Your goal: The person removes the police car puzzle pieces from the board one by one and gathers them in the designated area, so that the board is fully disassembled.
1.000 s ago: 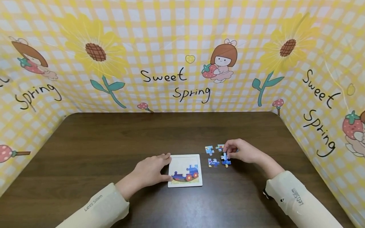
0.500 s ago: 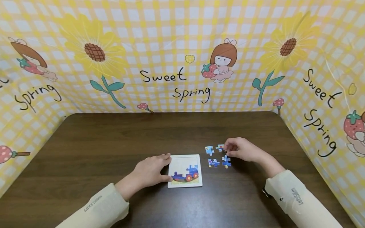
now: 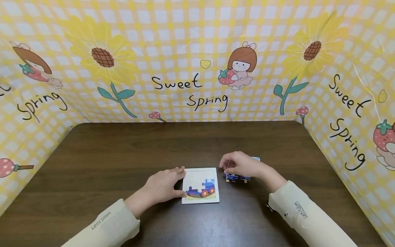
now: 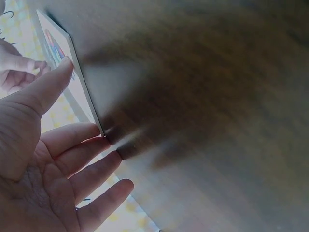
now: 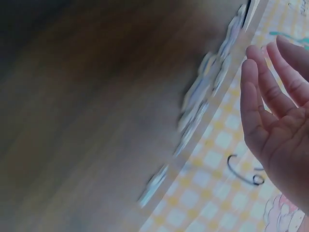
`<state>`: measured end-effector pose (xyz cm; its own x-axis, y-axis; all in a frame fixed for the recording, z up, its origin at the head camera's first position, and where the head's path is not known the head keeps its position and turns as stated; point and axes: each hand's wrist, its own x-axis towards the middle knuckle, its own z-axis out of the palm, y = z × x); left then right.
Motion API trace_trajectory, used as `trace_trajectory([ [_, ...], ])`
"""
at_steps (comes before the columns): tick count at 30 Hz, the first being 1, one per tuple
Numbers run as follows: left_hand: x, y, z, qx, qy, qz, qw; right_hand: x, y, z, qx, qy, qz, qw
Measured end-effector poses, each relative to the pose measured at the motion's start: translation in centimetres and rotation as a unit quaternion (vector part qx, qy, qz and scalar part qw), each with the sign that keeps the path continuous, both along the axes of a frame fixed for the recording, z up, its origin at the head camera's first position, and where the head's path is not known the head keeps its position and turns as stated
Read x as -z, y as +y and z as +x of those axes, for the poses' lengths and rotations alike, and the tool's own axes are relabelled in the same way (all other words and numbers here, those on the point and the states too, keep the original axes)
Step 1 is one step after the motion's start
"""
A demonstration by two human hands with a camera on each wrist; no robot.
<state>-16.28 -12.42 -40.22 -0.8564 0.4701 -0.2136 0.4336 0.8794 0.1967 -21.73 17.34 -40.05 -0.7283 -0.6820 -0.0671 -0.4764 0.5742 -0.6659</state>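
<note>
A square white puzzle tray (image 3: 217,193) (image 4: 85,79) lies on the table, with a blue train picture partly filled in along its lower and right parts. My left hand (image 3: 162,185) (image 4: 34,154) rests at its left side, the thumb on the face and the other fingers spread towards the edge. To the right of the tray my right hand (image 3: 243,165) (image 5: 282,121) hovers over loose puzzle pieces (image 3: 232,178) (image 5: 199,89), hiding some of them. Its fingers are bent loosely, and the right wrist view shows nothing between them.
One light-blue piece (image 3: 255,159) shows behind the right hand. The dark wooden table (image 3: 148,140) is bordered at the back and sides by a yellow checked cloth (image 3: 176,41) printed with flowers and figures.
My right hand has moved left from the right side of the loose pieces to above them, uncovering a light-blue piece at the back right. My left hand and the tray have stayed put.
</note>
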Motion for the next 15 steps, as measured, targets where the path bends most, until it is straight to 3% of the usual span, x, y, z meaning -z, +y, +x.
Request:
trace_trajectory([
  [7, 0.1, -0.1, 0.0, -0.004, -0.002, 0.001, 1.0, -0.1, -2.7, -0.1, -0.041, 0.007, 0.01, 0.9991],
  [15, 0.1, 0.0, -0.2, 0.002, 0.002, -0.001, 1.0, 0.2, -4.5, 0.4, -0.093, -0.031, 0.054, 0.9937],
])
